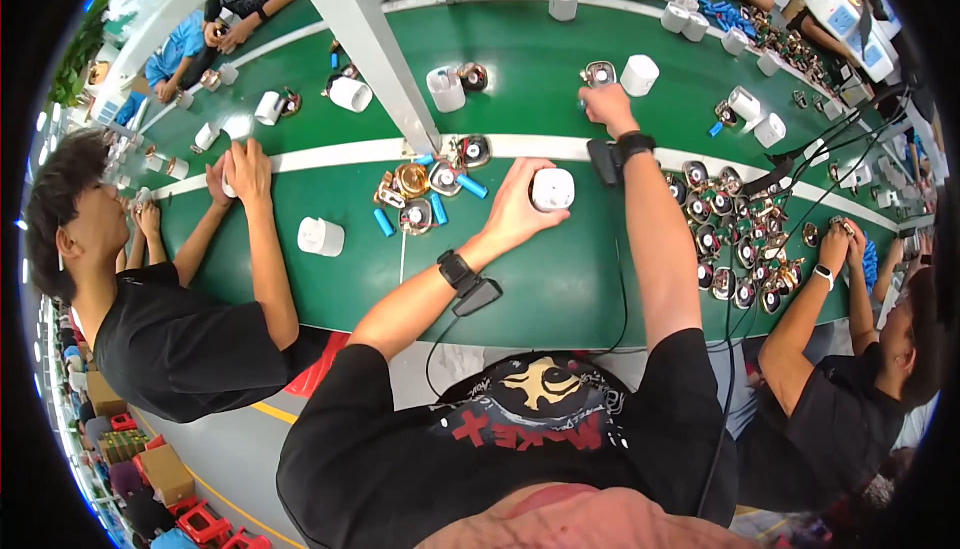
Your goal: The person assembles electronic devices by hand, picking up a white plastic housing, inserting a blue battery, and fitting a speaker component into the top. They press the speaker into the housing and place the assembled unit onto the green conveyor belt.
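Here, left hand point(515, 207) grip clasping white cylinder point(552, 189) from its left, right hand point(607, 106) pinching metal part point(598, 73) farther up belt

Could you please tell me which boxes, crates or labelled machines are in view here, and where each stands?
Cardboard box: on the floor at lower left, brown and rectangular.
Red crates: on the floor beside that box, low plastic ones.
Green-patterned box: further left on the floor, small and rectangular.
White machine: at the belt's far right end, boxy, with blue patches.
No screen or sign can be made out.
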The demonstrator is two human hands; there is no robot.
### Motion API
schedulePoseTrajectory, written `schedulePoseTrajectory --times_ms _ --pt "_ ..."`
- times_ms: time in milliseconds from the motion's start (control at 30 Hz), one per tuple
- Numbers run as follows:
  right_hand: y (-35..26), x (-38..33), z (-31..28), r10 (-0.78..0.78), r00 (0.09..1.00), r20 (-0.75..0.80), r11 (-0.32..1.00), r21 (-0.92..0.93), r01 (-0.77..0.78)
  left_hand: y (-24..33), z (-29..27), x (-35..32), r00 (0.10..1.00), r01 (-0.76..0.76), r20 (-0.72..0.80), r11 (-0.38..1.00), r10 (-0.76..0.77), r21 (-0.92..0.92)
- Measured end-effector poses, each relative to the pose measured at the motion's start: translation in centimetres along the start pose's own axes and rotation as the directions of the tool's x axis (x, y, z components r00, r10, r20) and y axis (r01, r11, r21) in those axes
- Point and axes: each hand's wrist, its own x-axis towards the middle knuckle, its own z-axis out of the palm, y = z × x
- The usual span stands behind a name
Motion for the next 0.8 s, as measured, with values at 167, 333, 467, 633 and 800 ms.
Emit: schedulePoseTrajectory --times_ms 167,333,467,633,800 --pt "1.8 -8.4 4.0 -0.129 0.991 -0.019 0.844 0.523 0.12 -1.1 -0.4 0.0 0.998 -0.019 -0.06 0.997 0.024 0.076" --pt "2.7 -16.3 5.9 -0.235 0.951 -0.202 0.23 0.939 0.256 -0.5 -0.5 0.4 0.998 0.018 0.059 0.995 -0.024 0.1" --pt "2.0 -18.7 6.1 -0.374 0.819 -0.435 0.469 0.673 0.572 -0.4 -0.3 0.9 0.995 -0.013 0.098 0.997 0.005 0.082" --pt "2.6 -18.9 6.5 -0.58 0.57 -0.581 0.622 0.136 0.771 0.8 0.7 2.1 0.99 0.141 -0.012 0.947 -0.144 0.288" --pt "2.3 -19.1 6.2 -0.565 0.499 -0.657 0.672 -0.017 0.74 0.0 1.3 2.1 0.996 -0.007 -0.079 0.957 0.031 0.291"
